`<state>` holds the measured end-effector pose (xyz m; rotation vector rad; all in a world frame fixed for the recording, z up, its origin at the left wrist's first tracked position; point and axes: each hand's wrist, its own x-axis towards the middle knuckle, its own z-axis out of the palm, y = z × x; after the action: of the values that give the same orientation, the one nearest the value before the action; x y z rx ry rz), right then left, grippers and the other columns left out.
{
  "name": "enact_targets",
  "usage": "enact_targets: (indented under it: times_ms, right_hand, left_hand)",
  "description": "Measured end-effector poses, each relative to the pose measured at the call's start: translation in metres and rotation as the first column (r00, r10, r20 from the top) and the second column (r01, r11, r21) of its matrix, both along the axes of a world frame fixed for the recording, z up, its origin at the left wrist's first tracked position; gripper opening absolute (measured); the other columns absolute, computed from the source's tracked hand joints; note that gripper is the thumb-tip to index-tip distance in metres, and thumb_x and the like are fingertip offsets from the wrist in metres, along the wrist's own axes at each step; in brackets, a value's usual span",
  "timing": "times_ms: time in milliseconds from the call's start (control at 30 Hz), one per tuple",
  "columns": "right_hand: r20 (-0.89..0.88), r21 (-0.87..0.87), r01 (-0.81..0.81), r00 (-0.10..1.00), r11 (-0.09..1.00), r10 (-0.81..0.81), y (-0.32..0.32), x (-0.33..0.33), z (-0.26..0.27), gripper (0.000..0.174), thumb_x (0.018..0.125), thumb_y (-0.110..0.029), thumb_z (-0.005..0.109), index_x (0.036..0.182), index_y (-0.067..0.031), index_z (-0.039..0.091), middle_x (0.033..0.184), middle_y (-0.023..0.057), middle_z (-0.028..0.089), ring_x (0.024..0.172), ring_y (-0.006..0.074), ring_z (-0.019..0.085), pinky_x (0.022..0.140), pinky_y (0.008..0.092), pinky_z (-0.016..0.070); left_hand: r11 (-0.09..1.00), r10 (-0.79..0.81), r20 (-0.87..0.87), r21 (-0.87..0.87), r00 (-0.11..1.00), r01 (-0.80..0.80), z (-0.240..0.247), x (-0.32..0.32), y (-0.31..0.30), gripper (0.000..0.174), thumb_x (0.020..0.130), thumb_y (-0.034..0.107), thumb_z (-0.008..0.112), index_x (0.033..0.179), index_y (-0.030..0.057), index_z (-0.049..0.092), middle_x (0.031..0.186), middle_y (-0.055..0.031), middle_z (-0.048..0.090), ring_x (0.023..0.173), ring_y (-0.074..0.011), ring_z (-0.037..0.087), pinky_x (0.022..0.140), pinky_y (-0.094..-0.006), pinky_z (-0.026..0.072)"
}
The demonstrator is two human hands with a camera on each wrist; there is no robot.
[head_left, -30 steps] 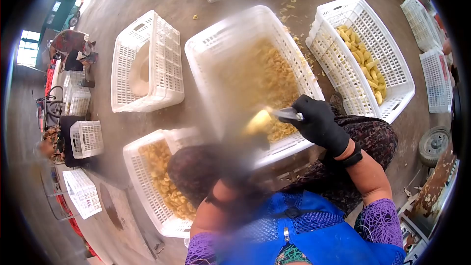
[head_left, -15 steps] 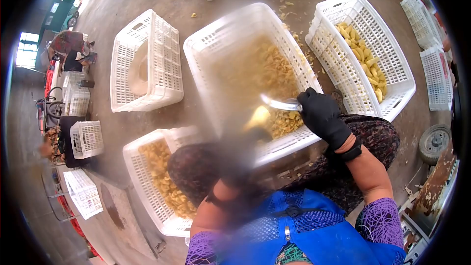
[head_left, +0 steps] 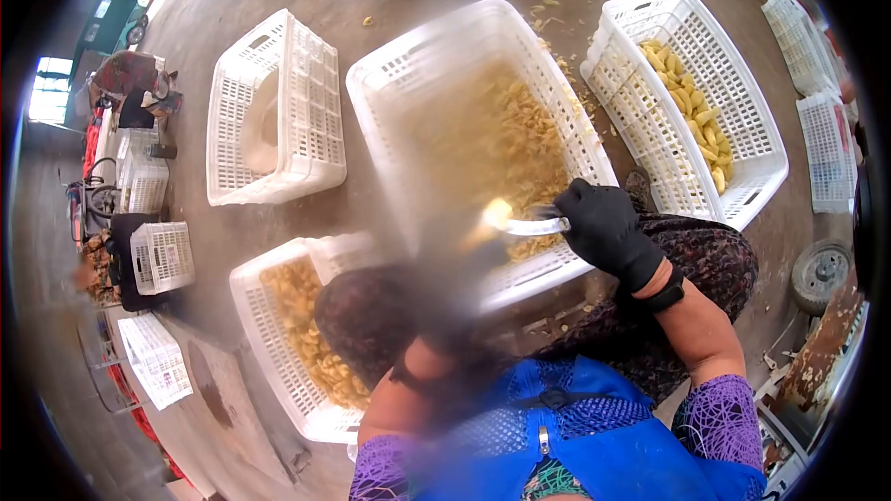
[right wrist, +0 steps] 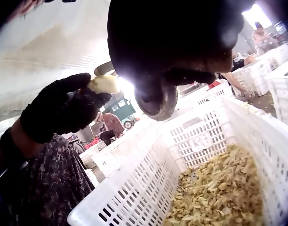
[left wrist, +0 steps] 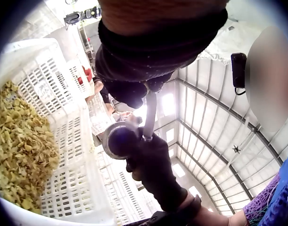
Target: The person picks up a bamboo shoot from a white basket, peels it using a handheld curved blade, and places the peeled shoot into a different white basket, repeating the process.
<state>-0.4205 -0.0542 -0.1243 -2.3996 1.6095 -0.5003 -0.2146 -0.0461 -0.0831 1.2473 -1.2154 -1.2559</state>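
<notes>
Seated on the concrete floor, the person works over a big white crate (head_left: 385, 121) partly filled with yellow scraps (head_left: 510, 139). The right hand (head_left: 608, 234), in a black glove, is clenched round the handle of a metal tool (head_left: 534, 225) with a rounded end, held just above the crate's near edge. The left hand (right wrist: 59, 113), gloved too, has its fingertips curled round a pale yellow piece (right wrist: 104, 84), which meets the tip of the tool. To the right stands a second crate (head_left: 631, 121) holding longer yellow pieces (head_left: 691, 116). By the left knee is a third crate (head_left: 255, 315) of scraps, and beyond it an empty crate (head_left: 306, 102) lies on its side.
</notes>
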Motion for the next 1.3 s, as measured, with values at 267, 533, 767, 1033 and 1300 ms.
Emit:
enact_targets:
  times_ms: [267,533,767,1033,1300]
  right_hand:
    - [0.037,-0.099,0.192,0.981,0.976,-0.189,-0.019,-0.018,-0.025,0.013,0.074,-0.013,0.064,0.083,-0.0105,0.057,0.073,0.0119,0.056,0.063,0.0325,0.058,0.054,0.0434,0.0443]
    - [0.184,-0.043,0.052,0.982,0.998,-0.043,-0.006,0.002,0.003,0.023,0.065,-0.007,0.070,0.083,-0.0100,0.056,0.074,0.0092,0.055,0.063,0.0332,0.057,0.054,0.0419,0.0440]
    - [0.123,-0.028,-0.006,0.992,1.000,0.010,0.000,0.001,0.013,0.023,0.063,-0.007,0.068,0.082,-0.0109,0.056,0.073,0.0074,0.054,0.062,0.0310,0.057,0.053,0.0419,0.0435]
    - [0.039,-0.034,0.006,0.999,0.999,-0.004,-0.005,-0.008,-0.010,0.022,0.064,-0.007,0.066,0.083,-0.0118,0.056,0.072,0.0085,0.053,0.061,0.0314,0.056,0.054,0.0421,0.0439]
    - [0.023,0.025,0.160,0.987,0.987,-0.161,-0.011,-0.016,-0.027,0.018,0.071,-0.013,0.067,0.084,-0.0085,0.056,0.077,0.0115,0.057,0.064,0.0334,0.058,0.054,0.0427,0.0439]
  left_hand:
    - [0.985,-0.128,0.258,-0.083,0.958,0.154,-0.005,0.023,-0.003,0.025,0.083,-0.004,0.053,0.108,-0.0001,0.056,0.098,-0.0038,0.059,0.086,-0.0122,0.054,0.075,-0.0253,0.0457]
    - [0.994,-0.013,-0.098,0.111,0.995,0.023,-0.004,0.016,0.001,0.026,0.082,-0.005,0.055,0.108,0.0000,0.054,0.104,-0.0065,0.056,0.094,-0.0148,0.052,0.082,-0.0271,0.0436]
    - [0.996,0.027,-0.013,-0.082,1.000,-0.028,-0.007,0.008,-0.001,0.032,0.077,-0.008,0.058,0.106,0.0017,0.051,0.106,-0.0066,0.053,0.101,-0.0157,0.050,0.091,-0.0275,0.0390]
    - [0.966,0.052,0.357,-0.256,0.933,0.044,-0.003,0.009,0.003,0.040,0.072,-0.010,0.063,0.108,0.0004,0.050,0.105,-0.0074,0.053,0.101,-0.0176,0.051,0.091,-0.0295,0.0406]
    - [0.927,0.122,0.279,-0.375,0.952,-0.009,0.002,0.015,0.004,0.043,0.074,-0.009,0.063,0.114,-0.0027,0.047,0.109,-0.0109,0.052,0.105,-0.0208,0.050,0.094,-0.0329,0.0397]
